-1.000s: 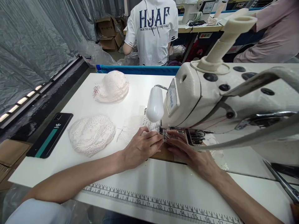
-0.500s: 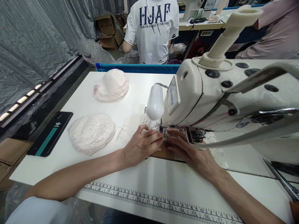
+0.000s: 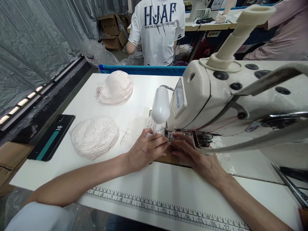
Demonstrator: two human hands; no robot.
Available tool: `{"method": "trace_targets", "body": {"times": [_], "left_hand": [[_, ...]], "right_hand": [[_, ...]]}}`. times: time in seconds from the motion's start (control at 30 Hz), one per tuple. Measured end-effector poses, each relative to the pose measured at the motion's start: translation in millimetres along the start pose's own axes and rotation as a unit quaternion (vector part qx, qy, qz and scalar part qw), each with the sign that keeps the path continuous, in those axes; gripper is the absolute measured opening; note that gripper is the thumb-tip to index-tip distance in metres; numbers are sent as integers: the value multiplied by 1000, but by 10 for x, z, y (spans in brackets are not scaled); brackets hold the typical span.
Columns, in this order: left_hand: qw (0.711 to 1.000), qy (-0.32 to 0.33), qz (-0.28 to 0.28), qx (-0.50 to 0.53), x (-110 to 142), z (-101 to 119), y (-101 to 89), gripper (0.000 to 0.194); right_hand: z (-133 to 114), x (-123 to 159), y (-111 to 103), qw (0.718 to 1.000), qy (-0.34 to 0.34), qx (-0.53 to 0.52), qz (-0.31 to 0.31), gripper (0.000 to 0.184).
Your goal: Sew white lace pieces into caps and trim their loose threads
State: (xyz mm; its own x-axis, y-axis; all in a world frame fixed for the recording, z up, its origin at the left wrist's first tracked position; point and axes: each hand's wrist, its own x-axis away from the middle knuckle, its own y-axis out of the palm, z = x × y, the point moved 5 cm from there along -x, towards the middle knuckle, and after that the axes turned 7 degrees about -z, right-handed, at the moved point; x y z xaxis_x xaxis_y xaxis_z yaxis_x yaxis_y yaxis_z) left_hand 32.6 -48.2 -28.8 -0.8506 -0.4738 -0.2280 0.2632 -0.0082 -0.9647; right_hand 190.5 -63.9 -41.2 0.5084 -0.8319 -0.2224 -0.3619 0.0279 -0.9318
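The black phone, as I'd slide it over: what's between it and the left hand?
In the head view, mainly a rounded white lace piece lies between the black phone and the left hand.

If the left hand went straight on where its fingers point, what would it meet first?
Likely the white lace right by the left hand's fingertips, then the right hand just beyond; depth under the sewing machine is hard to judge.

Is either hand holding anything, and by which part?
The left hand and right hand touch the white lace at its near end, by the sewing machine; pinched or pressed cannot be told.
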Motion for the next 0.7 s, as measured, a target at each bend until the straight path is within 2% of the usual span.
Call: {"method": "trace_targets", "body": {"times": [0.33, 0.5, 0.7], "left_hand": [[1000, 0, -2, -3, 1, -4, 5, 25], [1000, 2, 11, 5, -6, -4, -9, 22], [1000, 0, 2, 3, 0, -9, -13, 23]], "right_hand": [[-13, -10, -39, 1000, -4, 11, 17, 20], [-89, 45, -74, 998, -39, 27, 42, 19], [-183, 86, -43, 996, -59, 70, 19, 27]]}}
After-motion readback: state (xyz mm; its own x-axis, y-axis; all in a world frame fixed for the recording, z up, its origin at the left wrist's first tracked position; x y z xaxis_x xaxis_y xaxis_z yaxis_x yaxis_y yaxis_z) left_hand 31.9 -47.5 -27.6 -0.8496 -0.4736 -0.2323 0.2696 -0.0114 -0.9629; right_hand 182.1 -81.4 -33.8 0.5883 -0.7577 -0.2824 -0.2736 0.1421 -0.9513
